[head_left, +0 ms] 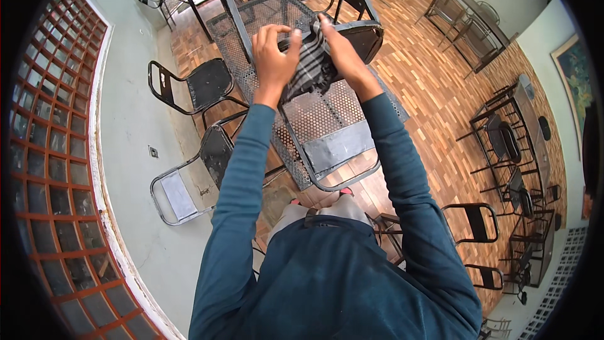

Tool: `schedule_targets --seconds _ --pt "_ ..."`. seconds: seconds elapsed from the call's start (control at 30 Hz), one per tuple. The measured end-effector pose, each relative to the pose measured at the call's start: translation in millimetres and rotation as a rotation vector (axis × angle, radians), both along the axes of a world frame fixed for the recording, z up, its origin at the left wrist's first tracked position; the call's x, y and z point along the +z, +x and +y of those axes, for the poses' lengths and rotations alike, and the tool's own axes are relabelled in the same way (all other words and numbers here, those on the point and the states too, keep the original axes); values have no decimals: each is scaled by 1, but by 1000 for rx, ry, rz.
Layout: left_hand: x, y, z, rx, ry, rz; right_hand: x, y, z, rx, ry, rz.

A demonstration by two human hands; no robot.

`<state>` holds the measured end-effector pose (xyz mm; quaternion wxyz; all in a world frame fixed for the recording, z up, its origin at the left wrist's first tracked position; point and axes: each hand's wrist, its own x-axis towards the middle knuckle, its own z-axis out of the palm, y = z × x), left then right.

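Note:
A black-and-white checked cloth [308, 66] hangs bunched between my two hands, over a metal mesh table [236, 22]. My left hand [275, 56] has its fingers curled at the cloth's left edge, with the thumb toward the middle. On the other side my right hand [343, 53] pinches the cloth's upper right part, thumb uppermost. Beneath the cloth a metal chair with a grey back panel [340, 148] rests upside down on the table, its legs pointing up and away. The dark seat [365, 41] of this chair shows beyond my right hand.
Black metal chairs [211, 82] stand along the left wall, one with a pale back panel [178, 195]. Red lattice windows [60, 170] line that wall. More tables [475, 16] and chairs [478, 223] stand to the right on the wood-patterned tile floor [421, 101].

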<state>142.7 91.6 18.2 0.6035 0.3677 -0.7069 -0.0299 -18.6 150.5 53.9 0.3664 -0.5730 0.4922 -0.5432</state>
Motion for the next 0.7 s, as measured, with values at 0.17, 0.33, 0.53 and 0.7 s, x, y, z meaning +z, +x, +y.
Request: schedule_targets --seconds 0.17,0.33,0.53,0.7 --pt "27 -30 46 -96 64 -208 12 -26 -6 283 72 -252" --pt "28 -56 53 -83 248 -136 38 -79 2 263 184 -81" --pt "18 -64 76 159 461 75 29 -163 -71 112 -575 863" --pt "20 -93 77 309 345 -272 6 -182 -112 379 -422 1046"
